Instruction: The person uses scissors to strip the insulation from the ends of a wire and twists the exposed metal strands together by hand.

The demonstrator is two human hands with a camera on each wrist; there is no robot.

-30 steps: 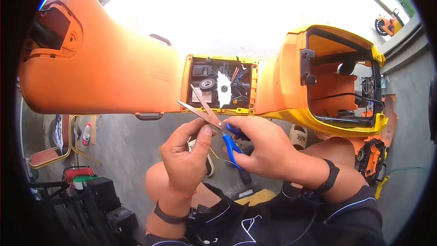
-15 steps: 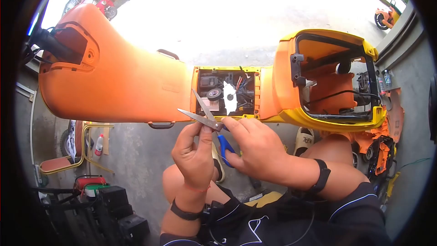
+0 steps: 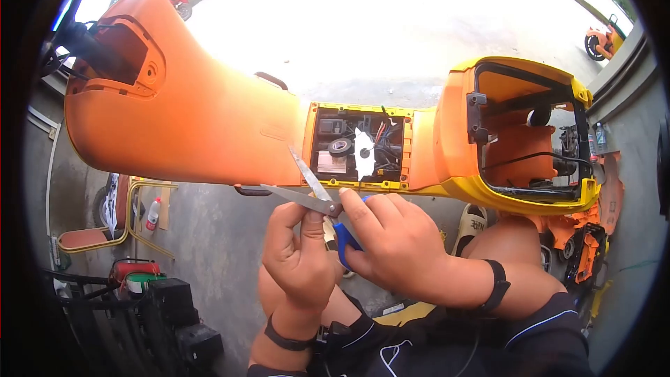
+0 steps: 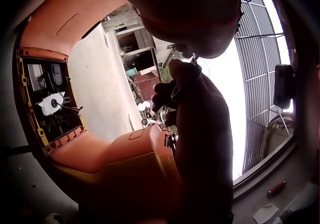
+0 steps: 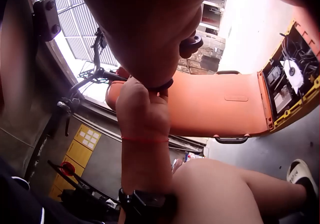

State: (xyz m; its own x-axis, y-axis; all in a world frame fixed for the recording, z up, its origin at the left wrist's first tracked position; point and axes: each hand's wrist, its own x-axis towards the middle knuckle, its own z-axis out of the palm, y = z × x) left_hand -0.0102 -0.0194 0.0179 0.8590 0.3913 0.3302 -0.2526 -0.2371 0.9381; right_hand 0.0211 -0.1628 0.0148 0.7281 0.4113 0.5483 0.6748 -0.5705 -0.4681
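Note:
In the head view my right hand (image 3: 408, 244) grips the blue handle of a pair of scissors (image 3: 319, 202), whose metal blades stand apart and point up and left. My left hand (image 3: 300, 258) pinches with thumb and fingers close to the lower blade; what lies between the fingertips is too small and hidden to name. Beyond the blades, an orange and yellow scooter body (image 3: 202, 119) has an open bay (image 3: 408, 146) holding wires, a black tape roll (image 3: 340, 147) and a torn white sheet (image 3: 363, 155). Both wrist views show the hands close together, largely in shadow.
A large black-rimmed opening (image 3: 479, 143) is in the body's right part. Orange panels (image 3: 611, 195) lie at the right. On the left are a chair (image 3: 87, 239), a bottle (image 3: 153, 215) and black boxes (image 3: 199, 345). My knees and a sandal (image 3: 470, 227) are below.
The scissor blades have spread wider. Both hands have shifted slightly lower in the head view, staying close together, and the camera's view of the scooter has moved.

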